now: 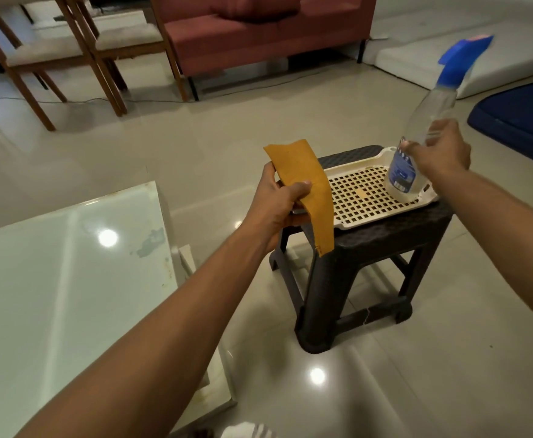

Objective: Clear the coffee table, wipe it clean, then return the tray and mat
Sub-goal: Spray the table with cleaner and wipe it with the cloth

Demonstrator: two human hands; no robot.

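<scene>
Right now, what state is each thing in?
Orange cloth: pinched in left hand, hanging.
Spray bottle: tilted, gripped by right hand, over tray.
White perforated tray: flat on black stool.
Glass coffee table: bare, smudged.

Glossy tiled floor, red sofa, wooden chairs, blue mattress at right

Both arms are extending forward toward 12 o'clock. The left hand is pinching a cloth, thumb on top. The right hand, out at 1 o'clock, is gripping a bottle with curled fingers.
</scene>
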